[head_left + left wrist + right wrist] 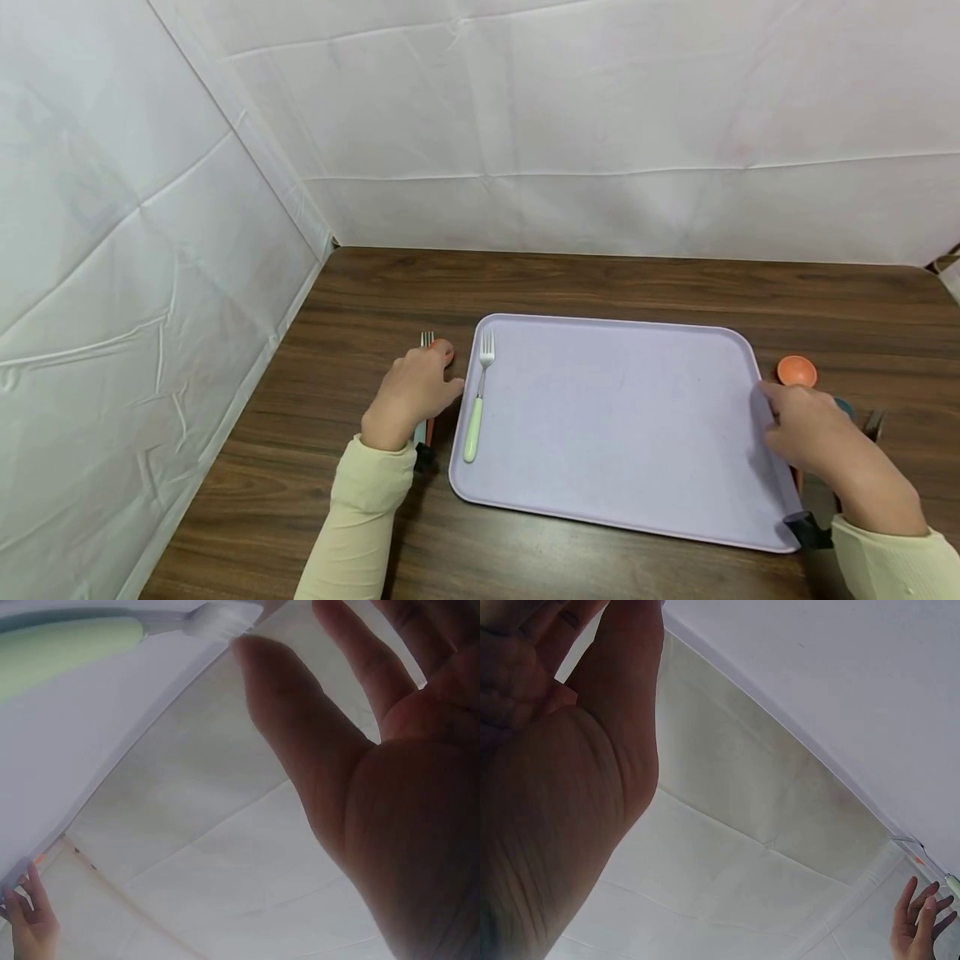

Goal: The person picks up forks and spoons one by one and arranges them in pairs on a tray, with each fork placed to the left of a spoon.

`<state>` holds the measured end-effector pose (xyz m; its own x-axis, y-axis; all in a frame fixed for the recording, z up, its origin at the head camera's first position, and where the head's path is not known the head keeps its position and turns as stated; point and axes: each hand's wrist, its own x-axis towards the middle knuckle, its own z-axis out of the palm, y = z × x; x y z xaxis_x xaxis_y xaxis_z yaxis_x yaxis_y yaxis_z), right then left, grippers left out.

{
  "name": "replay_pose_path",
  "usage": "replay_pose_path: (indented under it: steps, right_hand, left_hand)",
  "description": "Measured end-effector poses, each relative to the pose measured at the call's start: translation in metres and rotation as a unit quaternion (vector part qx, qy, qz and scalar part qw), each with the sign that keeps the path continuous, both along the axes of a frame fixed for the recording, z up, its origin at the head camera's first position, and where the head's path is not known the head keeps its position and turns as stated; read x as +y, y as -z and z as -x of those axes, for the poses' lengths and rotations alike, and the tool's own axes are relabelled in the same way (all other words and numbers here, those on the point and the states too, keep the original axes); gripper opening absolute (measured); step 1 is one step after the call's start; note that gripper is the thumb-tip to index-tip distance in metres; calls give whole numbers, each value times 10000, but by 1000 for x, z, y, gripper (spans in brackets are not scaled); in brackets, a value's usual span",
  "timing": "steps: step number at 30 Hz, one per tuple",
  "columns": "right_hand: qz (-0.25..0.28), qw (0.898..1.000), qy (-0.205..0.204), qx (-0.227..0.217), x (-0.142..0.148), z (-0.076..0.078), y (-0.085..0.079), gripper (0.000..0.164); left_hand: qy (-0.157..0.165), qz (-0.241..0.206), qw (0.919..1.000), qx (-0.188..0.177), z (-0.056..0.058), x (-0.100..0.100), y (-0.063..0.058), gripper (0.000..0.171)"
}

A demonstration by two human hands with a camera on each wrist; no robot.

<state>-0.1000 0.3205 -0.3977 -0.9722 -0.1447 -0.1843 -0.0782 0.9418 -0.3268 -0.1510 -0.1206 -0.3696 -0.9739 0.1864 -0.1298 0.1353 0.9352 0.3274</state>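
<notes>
A lavender tray (615, 425) lies on the table, with a green-handled fork (474, 425) along its left side, tines pointing away. My left hand (411, 387) is just outside the tray's left rim, its thumb by the edge and its fingers loosely spread. Partly hidden beneath that hand are another fork (427, 338) and an orange-handled utensil (430, 432). At the opposite rim, the fingertips of my right hand (813, 429) are right at the edge. An orange spoon (797, 371) shows beyond the right hand, its handle largely covered.
A teal utensil (844, 407) and a metal-ended utensil (873, 424) lie right of the right hand, mostly hidden. White sheeting (600, 133) stands behind the dark wooden table (600, 283) and along its left side. Black bands (808, 529) sit at the wrists.
</notes>
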Motion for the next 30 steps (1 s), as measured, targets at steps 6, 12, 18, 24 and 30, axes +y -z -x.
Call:
replay_pose_path:
  steps: [6,12,18,24,30]
  right_hand:
    - [85,9998,72,-135,0,0,1,55]
    - [51,9999,65,-144,1,1,1,57]
    - [79,9999,55,-82,1,1,1,57]
    - [-7,10000,-33,9,1,-1,3,48]
    - [-44,10000,-49,66,1,0,1,45]
  left_hand:
    - [-20,62,9998,-201,0,-2,-1,43]
    - [-45,30,9994,-335,1,-4,1,35]
    - [61,215,9992,-316,3,-5,7,21]
    - [80,404,9984,-395,3,-5,11,16]
    - [53,441,9983,-377,4,-3,13,13]
